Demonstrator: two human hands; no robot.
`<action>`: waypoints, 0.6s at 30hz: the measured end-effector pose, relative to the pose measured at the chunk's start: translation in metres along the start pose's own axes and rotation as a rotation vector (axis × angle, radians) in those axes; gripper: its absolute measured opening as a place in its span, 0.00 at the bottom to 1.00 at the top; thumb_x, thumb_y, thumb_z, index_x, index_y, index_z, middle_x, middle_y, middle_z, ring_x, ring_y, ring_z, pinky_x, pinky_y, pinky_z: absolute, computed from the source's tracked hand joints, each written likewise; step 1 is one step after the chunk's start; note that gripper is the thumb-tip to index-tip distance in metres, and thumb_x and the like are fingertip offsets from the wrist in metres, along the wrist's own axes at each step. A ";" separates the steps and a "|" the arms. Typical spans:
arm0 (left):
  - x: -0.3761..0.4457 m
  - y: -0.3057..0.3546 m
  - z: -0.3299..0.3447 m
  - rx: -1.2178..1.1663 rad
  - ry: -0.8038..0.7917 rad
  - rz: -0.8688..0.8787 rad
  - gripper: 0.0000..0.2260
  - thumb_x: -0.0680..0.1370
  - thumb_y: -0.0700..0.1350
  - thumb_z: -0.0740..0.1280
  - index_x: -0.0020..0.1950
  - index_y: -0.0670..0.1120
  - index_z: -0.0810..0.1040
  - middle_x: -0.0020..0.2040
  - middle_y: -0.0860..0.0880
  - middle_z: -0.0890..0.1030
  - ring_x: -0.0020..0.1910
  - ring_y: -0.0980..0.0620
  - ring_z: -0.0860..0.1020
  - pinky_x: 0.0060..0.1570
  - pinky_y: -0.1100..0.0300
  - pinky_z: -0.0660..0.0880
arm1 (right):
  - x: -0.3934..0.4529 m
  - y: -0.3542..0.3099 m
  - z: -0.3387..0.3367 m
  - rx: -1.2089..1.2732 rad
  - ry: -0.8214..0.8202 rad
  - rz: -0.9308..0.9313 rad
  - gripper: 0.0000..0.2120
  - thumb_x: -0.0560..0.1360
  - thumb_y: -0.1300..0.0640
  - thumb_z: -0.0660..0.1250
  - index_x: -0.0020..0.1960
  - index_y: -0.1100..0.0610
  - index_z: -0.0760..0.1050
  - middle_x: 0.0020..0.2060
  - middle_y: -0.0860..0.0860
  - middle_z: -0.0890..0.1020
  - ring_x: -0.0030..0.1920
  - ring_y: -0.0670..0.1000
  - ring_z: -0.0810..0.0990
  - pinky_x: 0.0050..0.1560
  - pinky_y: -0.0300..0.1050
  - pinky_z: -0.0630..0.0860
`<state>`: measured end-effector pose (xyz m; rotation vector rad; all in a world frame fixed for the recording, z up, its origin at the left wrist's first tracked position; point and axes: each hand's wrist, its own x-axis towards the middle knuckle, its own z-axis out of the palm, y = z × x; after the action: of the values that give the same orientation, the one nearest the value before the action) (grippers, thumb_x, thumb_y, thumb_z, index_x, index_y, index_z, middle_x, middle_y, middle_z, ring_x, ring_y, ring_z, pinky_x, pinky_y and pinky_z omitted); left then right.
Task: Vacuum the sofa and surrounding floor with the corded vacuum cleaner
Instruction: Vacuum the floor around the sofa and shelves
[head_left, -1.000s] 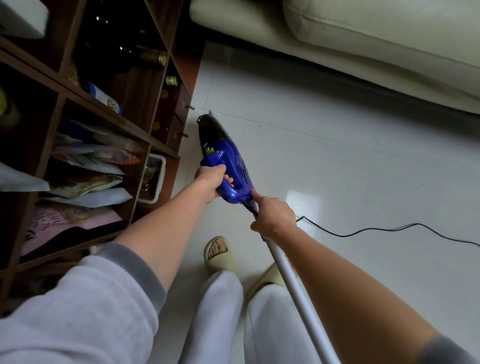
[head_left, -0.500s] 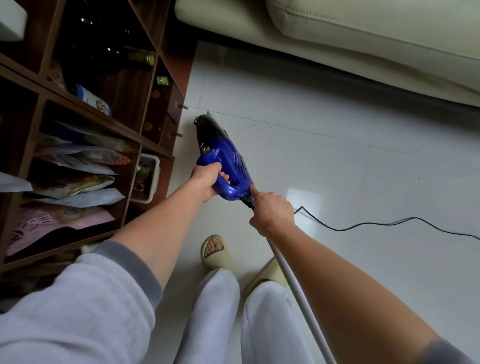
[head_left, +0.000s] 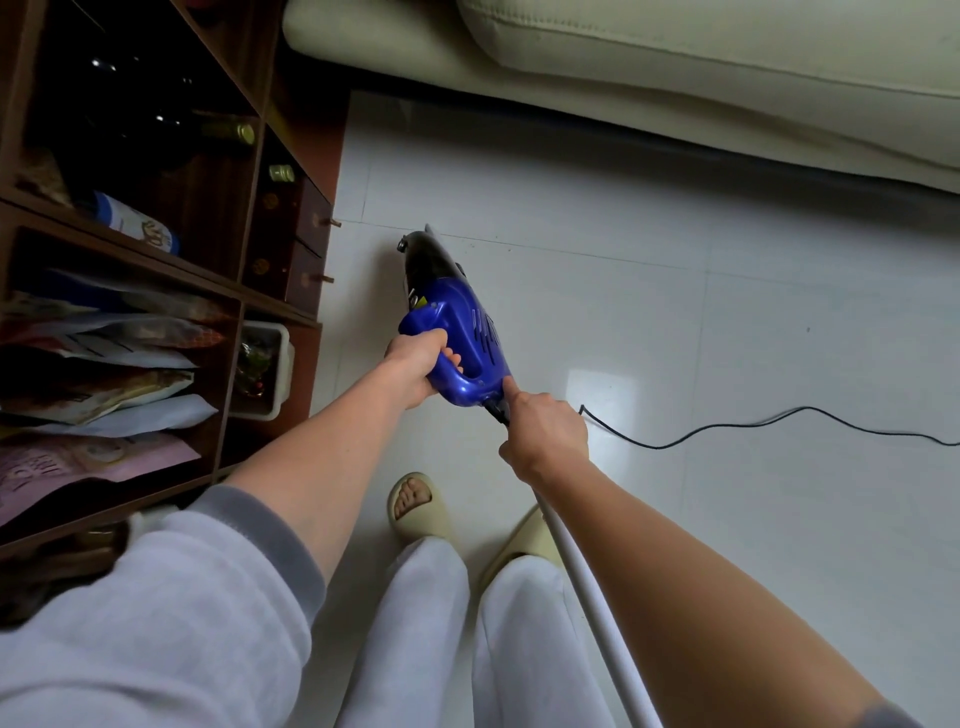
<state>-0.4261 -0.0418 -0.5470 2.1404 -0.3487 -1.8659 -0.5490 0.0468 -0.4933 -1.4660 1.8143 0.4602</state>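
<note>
Head view, looking down past both forearms. The blue vacuum cleaner (head_left: 457, 332) is held above the white tiled floor (head_left: 727, 322), its dark nose pointing away from the person toward the corner where the wooden shelf unit (head_left: 249, 291) meets the cream sofa (head_left: 675, 78). The left hand (head_left: 415, 364) is wrapped around the loop handle of the blue body, fingers curled through the opening. The right hand (head_left: 545, 431) grips the joint just behind the body, where the white tube (head_left: 587, 582) begins, with the index finger extended along the blue casing. The tube runs back beneath the right forearm toward the lower edge. The black power cord (head_left: 753, 423) emerges from behind the right hand and trails across the tiles to the right edge. Two feet in beige slippers (head_left: 415, 506) stand on the floor below the hands. A white bin (head_left: 265, 371) sits in the lowest shelf compartment.
</note>
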 end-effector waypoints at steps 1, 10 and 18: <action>-0.001 -0.001 0.004 0.007 -0.011 0.000 0.02 0.77 0.36 0.62 0.48 0.40 0.73 0.36 0.46 0.76 0.35 0.51 0.76 0.38 0.58 0.76 | -0.002 0.004 0.000 0.007 -0.001 0.010 0.24 0.72 0.66 0.62 0.66 0.54 0.62 0.41 0.53 0.72 0.40 0.56 0.71 0.36 0.46 0.66; -0.009 -0.010 0.034 0.043 -0.049 -0.007 0.04 0.77 0.36 0.61 0.42 0.42 0.73 0.34 0.47 0.74 0.33 0.52 0.75 0.37 0.58 0.75 | -0.014 0.032 0.003 0.043 0.011 0.058 0.25 0.72 0.66 0.62 0.67 0.53 0.62 0.41 0.53 0.72 0.40 0.57 0.71 0.36 0.46 0.69; -0.021 -0.017 0.064 0.112 -0.077 0.010 0.05 0.77 0.36 0.61 0.42 0.41 0.72 0.34 0.47 0.74 0.32 0.51 0.75 0.35 0.58 0.75 | -0.025 0.056 0.008 0.109 0.013 0.114 0.27 0.72 0.66 0.63 0.68 0.53 0.61 0.42 0.52 0.72 0.41 0.56 0.72 0.38 0.47 0.74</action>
<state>-0.4921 -0.0213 -0.5418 2.1367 -0.4902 -1.9699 -0.5977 0.0851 -0.4903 -1.2995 1.9095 0.4021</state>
